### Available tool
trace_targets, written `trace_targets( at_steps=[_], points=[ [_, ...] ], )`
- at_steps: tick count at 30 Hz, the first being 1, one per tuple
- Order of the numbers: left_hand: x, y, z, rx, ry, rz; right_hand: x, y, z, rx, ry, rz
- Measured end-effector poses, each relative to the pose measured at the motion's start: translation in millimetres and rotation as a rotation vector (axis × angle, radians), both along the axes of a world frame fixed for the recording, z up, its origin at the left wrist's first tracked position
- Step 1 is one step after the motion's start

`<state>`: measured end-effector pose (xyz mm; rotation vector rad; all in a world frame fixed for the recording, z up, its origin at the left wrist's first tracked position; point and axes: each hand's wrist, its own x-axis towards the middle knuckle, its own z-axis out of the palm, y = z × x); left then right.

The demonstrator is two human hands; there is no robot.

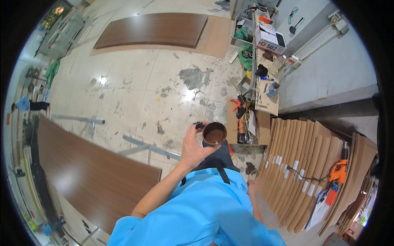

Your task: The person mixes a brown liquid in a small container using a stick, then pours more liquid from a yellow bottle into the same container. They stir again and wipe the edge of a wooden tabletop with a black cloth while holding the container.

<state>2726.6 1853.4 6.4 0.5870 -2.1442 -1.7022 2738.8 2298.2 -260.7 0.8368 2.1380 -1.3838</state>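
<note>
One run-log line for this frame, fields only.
left hand: holds small brown-filled cup | right hand: hangs empty near stacked cardboard sheets | dark wood panel at left

Dark wood panel (88, 176) lies left of the hands. Stacked cardboard sheets (303, 172) lean to their right, an orange drill (339, 170) resting on them. Cluttered workbench (266, 82) stands beyond.

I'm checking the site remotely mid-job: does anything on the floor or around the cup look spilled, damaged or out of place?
Yes. The floor carries dark stains and scuffs, the largest a grey patch near the cluttered workbench. The left hand holds a small cup of brown liquid upright; nothing spills from it. The right hand hangs empty.
</note>
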Motion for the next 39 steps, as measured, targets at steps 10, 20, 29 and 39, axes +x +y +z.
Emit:
trace_targets(
  at_steps=[10,20,29,39],
  points=[
    [-270,-203,-16,0.016,0.074,0.033,-306,-216,-33,-0.018,0.162,-0.024],
    [-483,-384,-19,0.030,-0.077,0.083,-725,-558,129,-0.424,0.558,0.332],
    [-726,-597,-36,0.001,-0.091,0.061,-895,-745,90,-0.355,0.321,-0.019],
    [-1003,-779,-8,0.014,0.101,-0.140,-1109,-892,114,-0.472,0.390,-0.197]
  ],
)
